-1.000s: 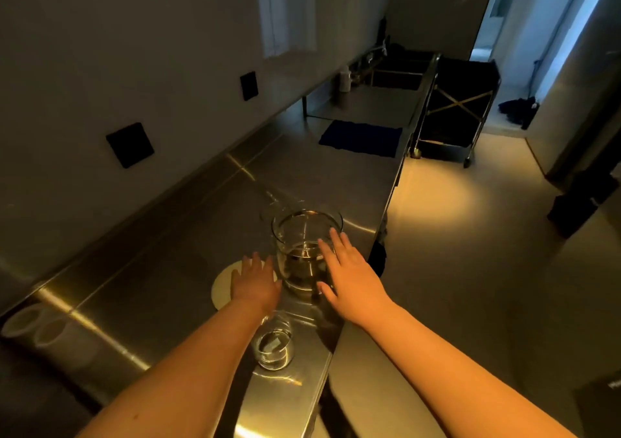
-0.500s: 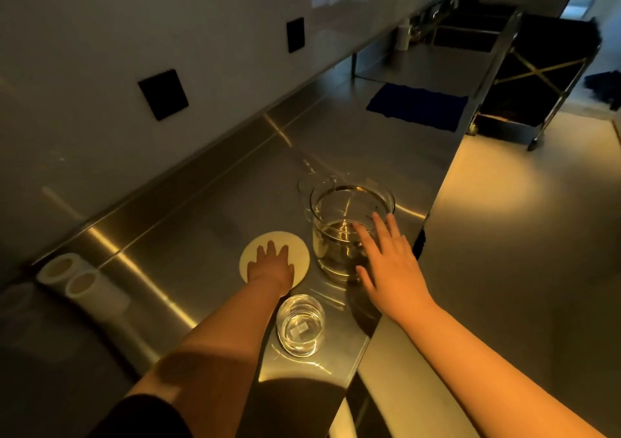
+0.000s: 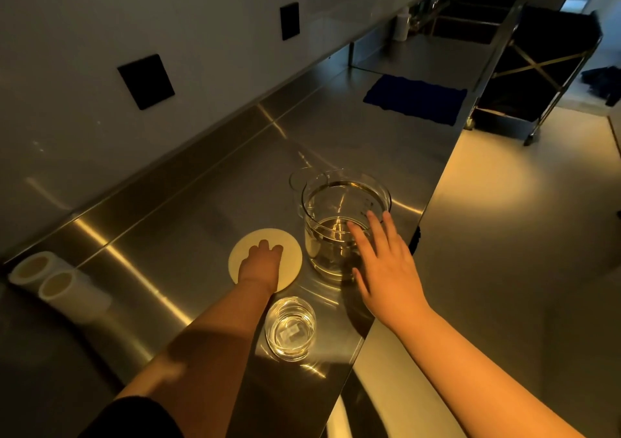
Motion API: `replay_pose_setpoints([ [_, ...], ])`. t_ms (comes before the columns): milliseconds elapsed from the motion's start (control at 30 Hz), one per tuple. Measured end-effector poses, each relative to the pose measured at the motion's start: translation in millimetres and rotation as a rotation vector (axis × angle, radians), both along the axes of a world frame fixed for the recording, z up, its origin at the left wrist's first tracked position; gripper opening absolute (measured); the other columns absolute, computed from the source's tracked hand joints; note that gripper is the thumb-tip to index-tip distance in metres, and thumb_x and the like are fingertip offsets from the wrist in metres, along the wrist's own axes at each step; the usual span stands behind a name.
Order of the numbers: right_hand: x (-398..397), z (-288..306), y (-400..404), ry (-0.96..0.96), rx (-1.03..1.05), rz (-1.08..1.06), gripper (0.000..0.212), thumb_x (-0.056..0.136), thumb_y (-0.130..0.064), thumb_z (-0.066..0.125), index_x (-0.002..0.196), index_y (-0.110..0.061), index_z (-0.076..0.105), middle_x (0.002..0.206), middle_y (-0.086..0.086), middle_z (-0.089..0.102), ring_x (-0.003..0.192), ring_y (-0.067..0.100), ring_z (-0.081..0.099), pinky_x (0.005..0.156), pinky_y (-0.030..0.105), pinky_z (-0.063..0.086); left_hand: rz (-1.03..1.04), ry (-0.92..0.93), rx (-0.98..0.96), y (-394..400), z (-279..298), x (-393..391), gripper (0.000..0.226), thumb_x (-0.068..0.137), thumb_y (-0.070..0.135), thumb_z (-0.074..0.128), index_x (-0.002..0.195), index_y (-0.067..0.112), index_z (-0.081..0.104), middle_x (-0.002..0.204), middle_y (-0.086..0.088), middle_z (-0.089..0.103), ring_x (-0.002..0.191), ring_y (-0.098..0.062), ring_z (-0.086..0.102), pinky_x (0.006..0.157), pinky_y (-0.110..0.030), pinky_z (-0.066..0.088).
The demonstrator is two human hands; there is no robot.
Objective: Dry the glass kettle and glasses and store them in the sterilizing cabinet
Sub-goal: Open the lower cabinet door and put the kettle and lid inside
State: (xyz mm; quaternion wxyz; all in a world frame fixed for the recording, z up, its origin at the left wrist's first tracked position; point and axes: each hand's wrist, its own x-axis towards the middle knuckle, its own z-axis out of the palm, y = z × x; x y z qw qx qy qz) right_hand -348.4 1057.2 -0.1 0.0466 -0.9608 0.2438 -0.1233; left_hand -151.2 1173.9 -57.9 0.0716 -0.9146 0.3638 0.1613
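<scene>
We are reaching for the glass kettle (image 3: 346, 222) with our right hand (image 3: 386, 269), fingers spread and unclenched just in front of its near wall, grasping nothing yet; whether the fingertips are touching the glass we cannot tell. The kettle is standing upright on the steel counter (image 3: 201, 209), close to the counter's front edge, and it is holding water, so we are judging the main risk to be a nudge from that flat hand sliding it over the edge, or a wet, smooth wall slipping once we are lifting it and spilling its water. Our left hand (image 3: 260, 264) is lying palm down on the pale round disc (image 3: 265, 258) just left of the kettle, pressing rather than gripping. A small glass (image 3: 290, 328) is sitting near the edge beside our left forearm, also holding liquid, and a careless sweep of that arm could be tipping it. A second clear glass seems to be standing right behind the kettle, hard to make out. Farther along, a dark blue cloth (image 3: 415, 99) is lying well apart, likely what we are needing for drying. Two paper rolls (image 3: 50, 283) are resting at the left, and a dark cart (image 3: 544, 68) is standing beyond the counter's end. No cabinet is showing.
</scene>
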Motion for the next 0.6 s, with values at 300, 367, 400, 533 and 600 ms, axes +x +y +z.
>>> replay_pose_setpoints([
  [300, 1.9, -3.1, -1.2, 0.002, -0.027, -0.004, 0.079, 0.085, -0.026, 0.066, 0.15, -0.023, 0.02, 0.157, 0.012, 0.014, 0.145, 0.031, 0.0, 0.114, 0.045, 0.014, -0.032, -0.047, 0.037, 3.6, 3.8, -1.2, 0.071, 0.085, 0.016, 0.063, 0.145, 0.02, 0.025, 0.139, -0.014, 0.031, 0.127, -0.031, 0.033, 0.094, -0.042, 0.044],
  [367, 2.0, -2.5, -0.6, 0.012, -0.02, 0.003, 0.081, 0.084, -0.024, 0.066, 0.15, -0.023, 0.018, 0.158, 0.012, 0.012, 0.145, 0.032, -0.003, 0.114, 0.046, 0.013, -0.033, -0.065, 0.05, 5.4, 8.7, -1.9, 0.071, 0.084, 0.016, 0.064, 0.144, 0.021, 0.026, 0.138, -0.014, 0.032, 0.126, -0.031, 0.033, 0.093, -0.041, 0.045],
  [400, 2.3, -2.0, -0.2, 0.016, -0.014, 0.004, 0.083, 0.083, -0.022, 0.067, 0.15, -0.022, 0.017, 0.158, 0.013, 0.011, 0.145, 0.032, -0.004, 0.114, 0.046, 0.012, -0.035, -0.079, 0.055, 6.2, 12.8, -1.8, 0.071, 0.083, 0.016, 0.064, 0.144, 0.021, 0.027, 0.138, -0.013, 0.033, 0.126, -0.031, 0.034, 0.092, -0.04, 0.046],
  [533, 2.2, -3.2, -2.4, 0.103, -0.025, 0.002, 0.102, 0.078, -0.012, 0.071, 0.151, -0.024, 0.001, 0.159, 0.011, -0.004, 0.142, 0.032, -0.019, 0.116, 0.044, 0.005, -0.029, -0.114, 0.064, 7.3, 35.8, -3.9, 0.078, 0.077, 0.017, 0.071, 0.143, 0.02, 0.028, 0.136, -0.014, 0.033, 0.125, -0.032, 0.033, 0.09, -0.04, 0.047],
  [600, 1.1, -3.6, -3.9, 0.105, -0.019, 0.008, 0.105, 0.077, -0.006, 0.07, 0.151, -0.024, -0.002, 0.159, 0.011, -0.005, 0.14, 0.031, -0.022, 0.116, 0.043, 0.005, -0.022, -0.153, 0.077, 8.4, 50.7, -6.9, 0.079, 0.076, 0.02, 0.072, 0.142, 0.02, 0.029, 0.136, -0.014, 0.034, 0.125, -0.032, 0.035, 0.09, -0.04, 0.047],
])
